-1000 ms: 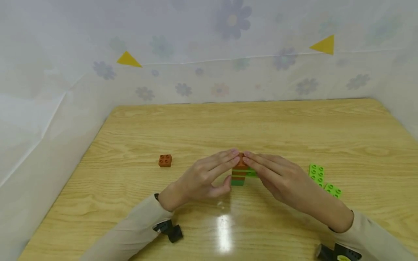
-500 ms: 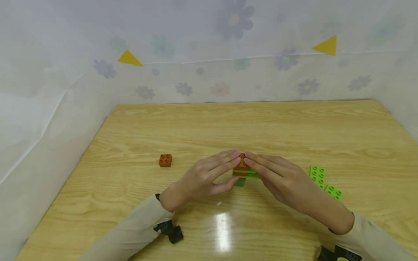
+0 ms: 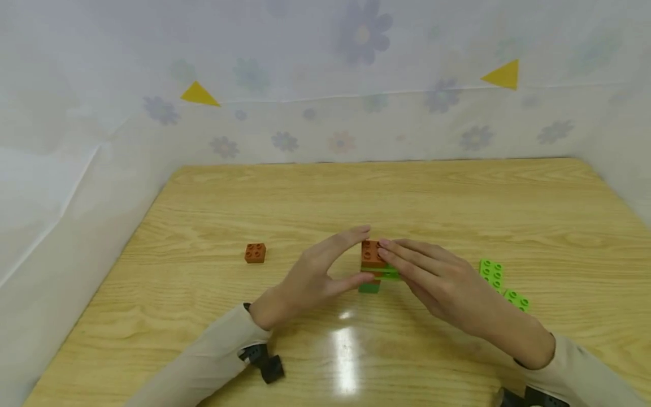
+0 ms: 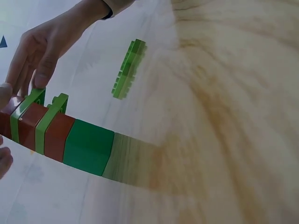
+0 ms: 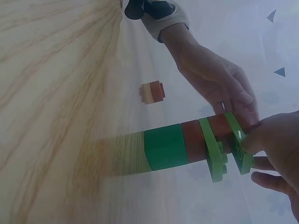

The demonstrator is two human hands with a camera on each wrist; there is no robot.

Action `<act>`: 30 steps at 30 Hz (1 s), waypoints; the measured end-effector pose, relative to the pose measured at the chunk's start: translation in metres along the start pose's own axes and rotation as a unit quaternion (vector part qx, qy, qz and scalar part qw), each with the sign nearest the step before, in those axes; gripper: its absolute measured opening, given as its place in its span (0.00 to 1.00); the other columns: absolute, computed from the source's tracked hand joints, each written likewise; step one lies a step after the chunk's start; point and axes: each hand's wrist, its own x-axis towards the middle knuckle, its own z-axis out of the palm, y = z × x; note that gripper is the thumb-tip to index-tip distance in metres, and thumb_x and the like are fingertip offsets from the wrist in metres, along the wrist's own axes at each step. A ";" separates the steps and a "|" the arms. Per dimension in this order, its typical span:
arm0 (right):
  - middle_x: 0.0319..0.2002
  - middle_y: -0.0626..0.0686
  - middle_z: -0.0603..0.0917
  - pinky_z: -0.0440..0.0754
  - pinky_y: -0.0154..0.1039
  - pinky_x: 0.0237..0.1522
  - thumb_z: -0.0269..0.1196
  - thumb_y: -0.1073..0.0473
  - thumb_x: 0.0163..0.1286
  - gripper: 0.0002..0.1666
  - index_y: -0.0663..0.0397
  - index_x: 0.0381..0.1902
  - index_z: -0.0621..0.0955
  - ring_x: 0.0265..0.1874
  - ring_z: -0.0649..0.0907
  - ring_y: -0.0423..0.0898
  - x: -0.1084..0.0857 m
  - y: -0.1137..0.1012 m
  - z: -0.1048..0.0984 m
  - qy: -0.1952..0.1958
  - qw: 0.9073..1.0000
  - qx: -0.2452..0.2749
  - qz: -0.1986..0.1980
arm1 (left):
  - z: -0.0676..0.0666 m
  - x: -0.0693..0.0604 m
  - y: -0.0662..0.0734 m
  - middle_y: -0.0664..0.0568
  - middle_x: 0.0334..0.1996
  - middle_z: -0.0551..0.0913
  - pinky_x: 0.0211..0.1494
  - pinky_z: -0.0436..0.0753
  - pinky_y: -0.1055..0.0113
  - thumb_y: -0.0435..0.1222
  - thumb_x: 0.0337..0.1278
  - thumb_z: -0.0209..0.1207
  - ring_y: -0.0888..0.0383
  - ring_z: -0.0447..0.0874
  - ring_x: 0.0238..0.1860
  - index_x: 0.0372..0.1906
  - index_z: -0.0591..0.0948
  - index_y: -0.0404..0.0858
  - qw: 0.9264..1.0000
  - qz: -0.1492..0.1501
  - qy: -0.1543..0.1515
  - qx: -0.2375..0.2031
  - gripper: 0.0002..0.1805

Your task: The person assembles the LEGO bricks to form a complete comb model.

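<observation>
A tower of toy building bricks (image 3: 373, 259) stands upright on the table between both hands. Its dark green base brick (image 4: 88, 147) carries brown bricks, with thin light green plates (image 5: 213, 149) between them that jut out to the right. The left hand (image 3: 317, 271) is spread at the tower's left, thumb by the front face and fingers behind the top. Whether its fingertips touch is hard to tell. From the right, the right hand (image 3: 447, 280) holds the upper part, fingertips on the top brown brick, thumb at a light green plate. That hand hides the plates' right ends in the head view.
A loose brown brick (image 3: 255, 253) lies left of the hands. Two light green plates (image 3: 491, 273) lie beyond the right forearm, partly covered by it. The wooden table (image 3: 305, 198) ends at a white flowered cloth (image 3: 285, 68) behind and at the sides.
The left fingers have lifted off the top brown brick and spread away from the thumb, so more of its studs show. The right hand has stayed almost in place.
</observation>
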 end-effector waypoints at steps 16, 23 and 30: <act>0.61 0.55 0.77 0.81 0.47 0.51 0.40 0.50 0.80 0.28 0.61 0.63 0.76 0.56 0.78 0.53 0.004 -0.001 -0.001 -0.010 1.000 -0.006 0.001 | 0.006 0.005 -0.010 0.47 0.72 0.59 0.73 0.61 0.59 0.46 0.63 0.60 0.59 0.51 0.74 0.72 0.61 0.34 0.981 -0.156 -0.096 -0.067 0.38; 0.63 0.55 0.76 0.78 0.46 0.55 0.43 0.43 0.79 0.31 0.60 0.64 0.74 0.59 0.77 0.52 0.004 -0.001 -0.002 -0.021 1.000 0.001 0.015 | 0.006 0.005 -0.011 0.44 0.70 0.62 0.71 0.64 0.57 0.48 0.64 0.60 0.55 0.55 0.73 0.70 0.64 0.33 0.983 -0.148 -0.087 -0.065 0.37; 0.61 0.56 0.77 0.74 0.39 0.60 0.46 0.44 0.78 0.31 0.59 0.66 0.73 0.58 0.78 0.52 -0.006 0.003 -0.007 -0.006 1.000 -0.002 0.027 | 0.007 0.005 -0.014 0.41 0.68 0.65 0.67 0.69 0.57 0.54 0.64 0.56 0.51 0.66 0.67 0.68 0.69 0.33 0.985 -0.143 -0.075 -0.054 0.37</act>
